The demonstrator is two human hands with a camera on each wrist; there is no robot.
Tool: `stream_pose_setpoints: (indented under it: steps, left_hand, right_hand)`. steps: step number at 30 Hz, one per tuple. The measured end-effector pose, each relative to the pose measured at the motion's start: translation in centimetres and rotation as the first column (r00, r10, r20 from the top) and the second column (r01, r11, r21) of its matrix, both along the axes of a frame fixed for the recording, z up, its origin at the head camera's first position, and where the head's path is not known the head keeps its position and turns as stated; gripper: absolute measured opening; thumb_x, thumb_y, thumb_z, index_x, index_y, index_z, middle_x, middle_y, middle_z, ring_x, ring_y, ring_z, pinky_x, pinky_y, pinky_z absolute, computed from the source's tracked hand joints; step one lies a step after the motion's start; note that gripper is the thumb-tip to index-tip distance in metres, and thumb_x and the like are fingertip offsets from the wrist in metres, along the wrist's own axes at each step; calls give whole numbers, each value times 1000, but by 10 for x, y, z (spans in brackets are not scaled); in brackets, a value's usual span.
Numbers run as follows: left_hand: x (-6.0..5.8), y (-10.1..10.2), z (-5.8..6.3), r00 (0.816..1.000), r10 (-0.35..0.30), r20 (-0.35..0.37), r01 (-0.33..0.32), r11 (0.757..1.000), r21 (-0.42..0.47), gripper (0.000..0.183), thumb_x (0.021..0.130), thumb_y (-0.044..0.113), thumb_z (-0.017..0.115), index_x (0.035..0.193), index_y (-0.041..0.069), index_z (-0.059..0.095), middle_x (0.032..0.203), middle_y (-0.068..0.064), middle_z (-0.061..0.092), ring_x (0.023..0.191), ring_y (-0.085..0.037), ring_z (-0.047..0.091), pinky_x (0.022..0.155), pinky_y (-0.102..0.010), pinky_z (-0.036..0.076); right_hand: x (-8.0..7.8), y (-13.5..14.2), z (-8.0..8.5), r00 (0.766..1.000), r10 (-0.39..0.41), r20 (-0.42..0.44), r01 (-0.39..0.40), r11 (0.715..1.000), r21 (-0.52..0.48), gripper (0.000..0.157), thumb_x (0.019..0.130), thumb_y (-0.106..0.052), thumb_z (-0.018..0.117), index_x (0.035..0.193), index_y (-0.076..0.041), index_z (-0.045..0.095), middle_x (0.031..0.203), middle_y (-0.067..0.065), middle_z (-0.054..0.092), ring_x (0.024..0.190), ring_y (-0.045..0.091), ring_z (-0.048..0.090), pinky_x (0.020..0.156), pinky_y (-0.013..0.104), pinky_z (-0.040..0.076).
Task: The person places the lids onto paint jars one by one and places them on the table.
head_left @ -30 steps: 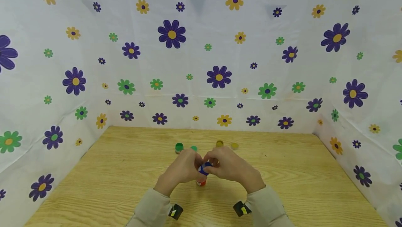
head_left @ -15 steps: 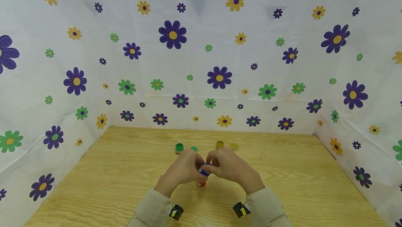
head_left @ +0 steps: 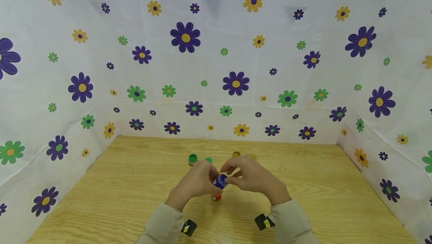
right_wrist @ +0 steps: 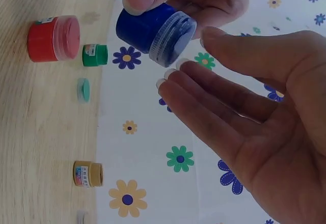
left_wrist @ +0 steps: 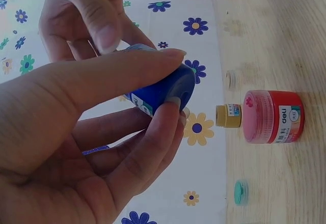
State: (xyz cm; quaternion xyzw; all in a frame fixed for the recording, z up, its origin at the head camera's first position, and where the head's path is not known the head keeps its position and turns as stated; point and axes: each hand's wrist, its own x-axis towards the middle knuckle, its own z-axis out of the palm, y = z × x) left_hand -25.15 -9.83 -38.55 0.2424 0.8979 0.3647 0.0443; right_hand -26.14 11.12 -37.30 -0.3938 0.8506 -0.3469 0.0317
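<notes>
A small blue paint jar (head_left: 220, 182) is held tilted above the table, its screw lid (right_wrist: 173, 38) clear and ridged. My left hand (head_left: 199, 180) grips the jar's body between thumb and fingers; the left wrist view shows the thumb across its side. Just off the lid is my right hand (head_left: 256, 175), its fingers spread and slightly bent, with a small gap to the lid in the right wrist view. Below the hands, a red paint jar (left_wrist: 288, 117) with its pink-tinted lid on stands on the table, partly hidden in the head view.
Behind the hands stand a lidless green jar (head_left: 192, 159) with its lid (head_left: 209, 160) beside it, and a lidless ochre jar (head_left: 236, 154) with its lid (head_left: 253, 156). A flower-print cloth (head_left: 216, 68) walls the wooden table (head_left: 135, 191) at the back and sides.
Half a second ago my right fingers were on the blue jar's lid; now they have come away to the right. My left hand and the jar have hardly moved.
</notes>
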Motion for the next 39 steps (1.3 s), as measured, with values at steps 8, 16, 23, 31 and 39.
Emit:
stream_pose_setpoints:
  steps: [8, 16, 23, 31, 39]
  left_hand:
    - [-1, 0, 0, 1000, -20, -15, 21, 1000, 7, 22, 73, 5, 90, 92, 1, 80, 78, -4, 77, 68, -9, 68, 64, -26, 57]
    - [-1, 1, 0, 1000, -13, -11, 13, 1000, -14, 22, 73, 7, 91, 91, 1, 80, 76, -2, 76, 67, -8, 66, 67, -29, 57]
    - [0, 2, 0, 1000, -23, -5, 23, 1000, 6, 17, 73, 6, 90, 86, 3, 80, 75, -2, 76, 65, -7, 66, 61, -24, 55]
    - [0, 2, 1, 1000, -21, 11, 21, 1000, 9, 18, 73, 5, 90, 88, 3, 80, 77, -3, 77, 67, -8, 67, 61, -24, 56]
    - [0, 1, 0, 1000, -17, 6, 17, 1000, 3, 22, 72, 8, 91, 90, 3, 80, 79, -3, 77, 70, -9, 68, 64, -27, 57]
  right_hand:
    - [0, -3, -4, 997, 82, 4, -82, 996, -27, 23, 90, 5, 74, 111, -3, 75, 112, 11, 74, 106, 27, 72, 84, 20, 60]
    - [2, -4, -2, 999, 40, -29, -39, 999, 26, 20, 92, -2, 75, 112, -4, 76, 108, 10, 74, 97, 21, 73, 77, 18, 59]
    - [2, -7, -1, 998, -20, -52, 23, 997, 72, 14, 96, -14, 73, 109, -9, 77, 89, 1, 77, 78, 4, 69, 73, 17, 56]
    - [0, -7, -5, 996, -47, -79, 55, 994, 99, 14, 97, -21, 73, 101, -8, 75, 74, -2, 72, 63, -2, 58, 60, 17, 51]
    - [-1, -5, -4, 996, -43, -74, 47, 997, 58, 21, 101, -24, 68, 112, -7, 74, 105, 6, 77, 91, 16, 71, 75, 21, 58]
